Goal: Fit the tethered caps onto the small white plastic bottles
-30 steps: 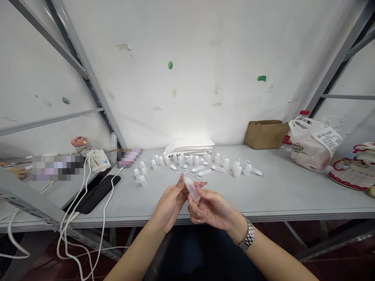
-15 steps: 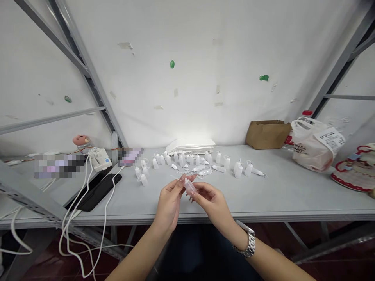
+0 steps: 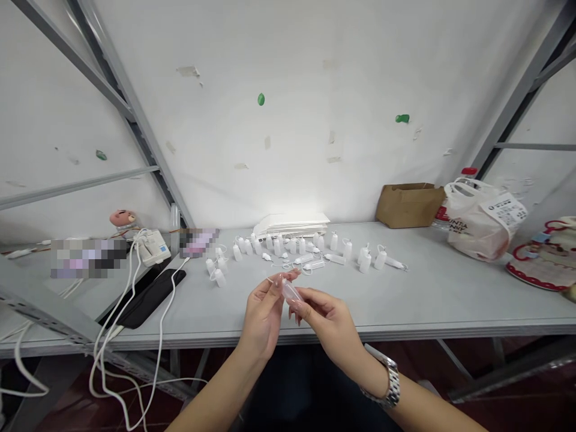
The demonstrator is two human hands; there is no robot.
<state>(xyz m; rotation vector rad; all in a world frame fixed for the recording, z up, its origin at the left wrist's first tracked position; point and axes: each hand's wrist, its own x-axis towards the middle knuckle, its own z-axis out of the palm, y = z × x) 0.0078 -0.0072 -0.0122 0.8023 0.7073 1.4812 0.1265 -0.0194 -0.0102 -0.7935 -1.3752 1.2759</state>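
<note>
A small translucent squeeze bottle [image 3: 292, 292] is held tilted between both hands above the front of the grey table [image 3: 405, 300]. My left hand [image 3: 263, 309] pinches its cap end with thumb and fingers. The fingers of my right hand [image 3: 326, 315], wrist wearing a metal watch, are closed around the body near its base. Behind the hands, several similar squeeze bottles [image 3: 365, 261] stand upright across the table. Others lie on their sides, such as one bottle [image 3: 314, 264] just beyond my fingertips. The fingers partly hide the cap of the held bottle.
A stack of white sheets [image 3: 292, 225] lies by the wall. To the right are a brown cardboard box [image 3: 409, 207], a white plastic bag [image 3: 479, 228] and a decorated bag [image 3: 540, 258]. Leftward, a black power bank-like item [image 3: 153, 297], white cables [image 3: 101, 360] and a charger [image 3: 150, 246] lie near the shelf post.
My right hand has turned slightly and shifted a little lower on the bottle. The left hand keeps its pinch at the cap end. The camera view has moved slightly.
</note>
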